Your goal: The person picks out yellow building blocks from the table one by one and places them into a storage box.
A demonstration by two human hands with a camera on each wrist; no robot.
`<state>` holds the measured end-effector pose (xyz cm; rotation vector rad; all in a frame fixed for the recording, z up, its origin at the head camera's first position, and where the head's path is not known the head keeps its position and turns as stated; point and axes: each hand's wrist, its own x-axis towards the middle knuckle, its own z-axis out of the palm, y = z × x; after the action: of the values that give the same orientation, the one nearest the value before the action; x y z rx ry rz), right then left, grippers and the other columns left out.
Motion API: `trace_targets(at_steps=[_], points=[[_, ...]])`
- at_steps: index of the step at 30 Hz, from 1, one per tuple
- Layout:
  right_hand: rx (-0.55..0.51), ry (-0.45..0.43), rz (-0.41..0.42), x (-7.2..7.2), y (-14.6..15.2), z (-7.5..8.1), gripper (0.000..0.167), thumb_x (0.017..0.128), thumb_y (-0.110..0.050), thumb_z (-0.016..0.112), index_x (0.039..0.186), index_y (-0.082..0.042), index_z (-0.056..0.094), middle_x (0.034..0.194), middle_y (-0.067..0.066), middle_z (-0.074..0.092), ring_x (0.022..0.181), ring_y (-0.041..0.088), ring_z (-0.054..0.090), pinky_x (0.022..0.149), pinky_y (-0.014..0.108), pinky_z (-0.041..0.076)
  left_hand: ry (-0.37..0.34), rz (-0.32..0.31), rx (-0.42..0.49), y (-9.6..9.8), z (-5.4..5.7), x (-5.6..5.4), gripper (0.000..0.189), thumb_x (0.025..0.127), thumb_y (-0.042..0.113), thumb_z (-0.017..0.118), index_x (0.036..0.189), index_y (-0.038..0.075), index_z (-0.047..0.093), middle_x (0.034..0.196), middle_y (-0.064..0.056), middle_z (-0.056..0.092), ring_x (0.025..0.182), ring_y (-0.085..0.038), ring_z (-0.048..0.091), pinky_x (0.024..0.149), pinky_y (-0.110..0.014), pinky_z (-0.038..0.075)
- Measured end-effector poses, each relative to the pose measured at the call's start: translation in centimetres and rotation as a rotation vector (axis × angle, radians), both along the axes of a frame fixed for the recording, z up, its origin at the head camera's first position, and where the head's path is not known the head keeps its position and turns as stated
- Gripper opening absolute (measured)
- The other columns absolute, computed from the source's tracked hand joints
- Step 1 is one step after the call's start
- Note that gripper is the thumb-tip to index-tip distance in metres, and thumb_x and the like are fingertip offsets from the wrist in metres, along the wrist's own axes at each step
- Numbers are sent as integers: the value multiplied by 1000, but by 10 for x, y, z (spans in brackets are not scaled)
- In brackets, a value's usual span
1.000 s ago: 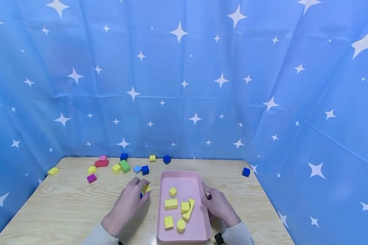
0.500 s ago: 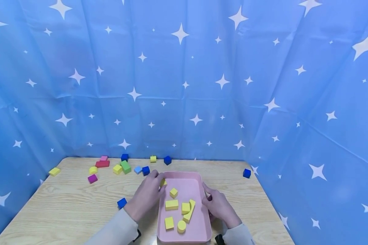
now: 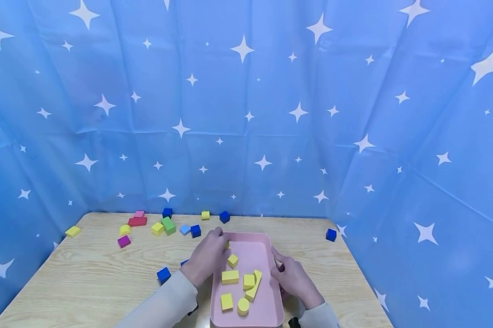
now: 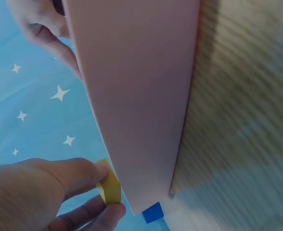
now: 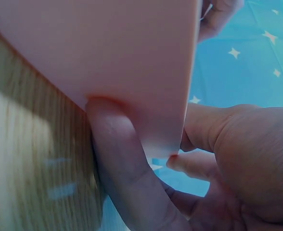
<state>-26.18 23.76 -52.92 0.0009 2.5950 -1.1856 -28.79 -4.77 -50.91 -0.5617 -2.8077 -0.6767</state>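
My left hand (image 3: pixel 207 255) is at the far left corner of the pink tray (image 3: pixel 252 249), pinching a yellow block (image 4: pixel 111 187) between thumb and fingers at the rim. In the head view most of that block is hidden by the hand. On the tray's right side my right hand (image 3: pixel 295 278) grips the wall, its thumb over the rim and a finger pressed to the outside. Inside the tray lie several yellow pieces: a small cube (image 3: pixel 233 261), a long block (image 3: pixel 230 277), a round piece (image 3: pixel 243 306), and a cube (image 3: pixel 249 281) against a curved piece (image 3: pixel 255 287).
A blue cube (image 3: pixel 163 275) lies left of my left forearm; another blue block (image 3: pixel 183 262) is partly hidden behind it. Toward the back left are scattered blocks, including a green block (image 3: pixel 168 226) and a red block (image 3: pixel 137 222). A blue cube (image 3: pixel 331 235) sits far right.
My left hand has carried the yellow block rightward from the table to the tray's far left corner, uncovering blue blocks behind it. My right hand has stayed on the tray's side.
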Motion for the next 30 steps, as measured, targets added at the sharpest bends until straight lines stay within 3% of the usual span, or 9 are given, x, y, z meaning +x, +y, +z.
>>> trace_targets(at_steps=[10,21,30], points=[[-17,23,21,1,1,2,74,113,-12,65,182,-14,37,91,11,70,66,22,74,53,37,66,-58,14,-45,1,7,-9,34,104,8,88,136,4,81,124,-17,76,107,-26,72,99,-45,73],[-12,16,9,0,0,4,75,112,-11,65,182,-14,38,92,12,70,67,23,74,53,37,66,39,48,-60,-8,14,-21,22,107,11,84,129,5,84,117,-15,77,97,-21,69,88,-40,74],[-5,-10,2,1,0,0,76,112,-12,65,183,-15,37,92,12,70,69,25,74,55,36,66,-7,131,-33,-13,11,-36,24,110,19,83,131,6,83,127,-18,77,109,-28,76,98,-46,74]])
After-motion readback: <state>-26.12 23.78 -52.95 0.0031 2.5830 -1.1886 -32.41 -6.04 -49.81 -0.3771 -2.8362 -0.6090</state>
